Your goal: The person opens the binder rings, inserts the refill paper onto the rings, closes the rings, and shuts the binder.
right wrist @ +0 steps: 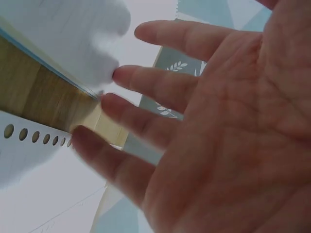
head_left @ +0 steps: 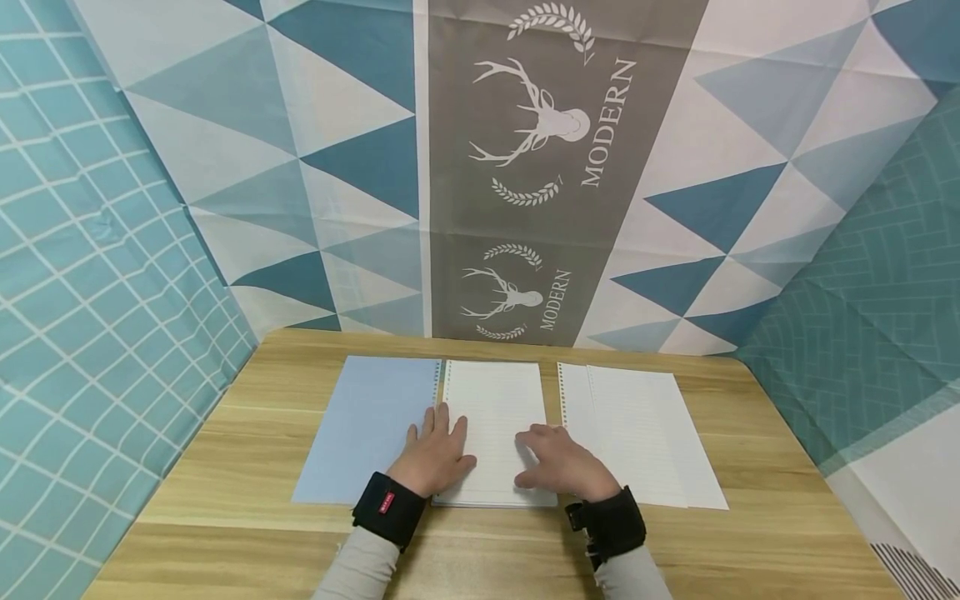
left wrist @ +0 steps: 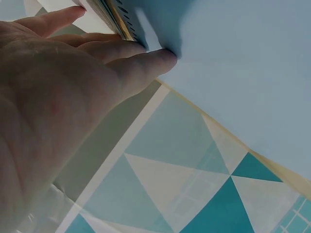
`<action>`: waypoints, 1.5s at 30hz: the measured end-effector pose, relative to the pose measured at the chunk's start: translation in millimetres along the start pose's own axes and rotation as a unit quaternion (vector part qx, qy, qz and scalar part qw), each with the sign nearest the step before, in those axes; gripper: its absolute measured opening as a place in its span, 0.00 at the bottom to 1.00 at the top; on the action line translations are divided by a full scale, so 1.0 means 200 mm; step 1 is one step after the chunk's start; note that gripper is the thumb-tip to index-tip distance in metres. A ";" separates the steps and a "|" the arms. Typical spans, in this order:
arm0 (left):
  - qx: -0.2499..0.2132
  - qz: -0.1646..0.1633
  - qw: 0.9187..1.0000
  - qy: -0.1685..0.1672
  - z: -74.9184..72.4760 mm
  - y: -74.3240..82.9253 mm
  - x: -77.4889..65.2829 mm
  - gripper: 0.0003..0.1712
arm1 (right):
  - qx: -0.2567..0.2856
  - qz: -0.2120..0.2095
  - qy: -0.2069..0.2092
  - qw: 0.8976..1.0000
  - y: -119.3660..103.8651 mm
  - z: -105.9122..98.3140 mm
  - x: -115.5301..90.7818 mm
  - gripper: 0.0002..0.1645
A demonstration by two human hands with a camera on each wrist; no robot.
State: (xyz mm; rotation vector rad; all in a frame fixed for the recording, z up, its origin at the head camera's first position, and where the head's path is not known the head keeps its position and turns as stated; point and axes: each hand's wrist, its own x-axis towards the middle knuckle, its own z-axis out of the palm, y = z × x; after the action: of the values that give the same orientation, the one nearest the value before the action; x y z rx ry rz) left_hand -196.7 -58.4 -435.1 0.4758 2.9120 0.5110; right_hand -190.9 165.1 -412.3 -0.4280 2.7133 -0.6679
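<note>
A stack of white lined paper [head_left: 498,400] with punched holes along its left edge lies at the middle of the table. Left of it, side by side, is a light blue cover sheet [head_left: 367,425], its holes facing the stack. My left hand [head_left: 432,457] spreads straight fingers across the line between them; in the left wrist view its fingertips [left wrist: 167,57] rest by the holed edge. Over the stack's right edge hovers my right hand [head_left: 564,463], fingers loosely extended and holding nothing. The right wrist view shows its fingertips [right wrist: 87,138] spread above the gap beside the stack.
Overlapping loose white sheets [head_left: 645,433], punched along the left, lie to the right on the wooden table [head_left: 247,517]. A patterned cloth [head_left: 360,167] with triangles and deer heads hangs behind the table. Each wrist wears a black band [head_left: 390,510].
</note>
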 end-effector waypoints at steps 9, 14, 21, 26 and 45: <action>0.007 -0.005 1.000 -0.007 0.00 0.01 0.00 0.39 | -0.050 -0.056 -0.018 0.997 -0.03 0.07 0.02 0.45; 0.016 -0.007 1.000 -0.007 0.00 0.01 0.00 0.40 | -0.092 -0.066 -0.002 0.994 -0.04 0.10 0.03 0.47; 0.025 -0.006 1.000 -0.005 0.01 0.01 0.01 0.40 | -0.132 -0.066 0.013 0.989 -0.06 0.12 0.04 0.47; 0.026 -0.006 1.000 -0.006 0.01 0.01 0.00 0.40 | -0.136 -0.059 0.013 0.989 -0.06 0.13 0.05 0.48; 0.060 0.051 0.997 0.008 -0.02 0.10 0.00 0.38 | -0.024 -0.045 0.011 0.999 -0.02 0.04 0.02 0.43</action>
State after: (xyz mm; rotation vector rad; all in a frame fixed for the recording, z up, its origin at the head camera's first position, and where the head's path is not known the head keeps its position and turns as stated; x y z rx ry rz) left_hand -191.2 -41.9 -424.6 0.6410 2.9584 0.3542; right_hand -189.9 156.7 -417.8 -0.5603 2.7487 -0.6355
